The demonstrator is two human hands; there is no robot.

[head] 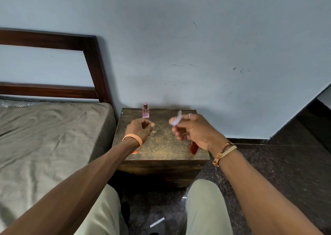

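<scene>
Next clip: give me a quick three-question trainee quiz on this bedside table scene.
1. True or false: the pink bottle stands upright at the back of the wooden table.
2. The right hand pinches: A) a pale scrap; B) the pink bottle; C) a spoon.
3. Fill in: the wrist of the left hand wears a band coloured ____.
Key: 1 true; 2 A; 3 orange.
</scene>
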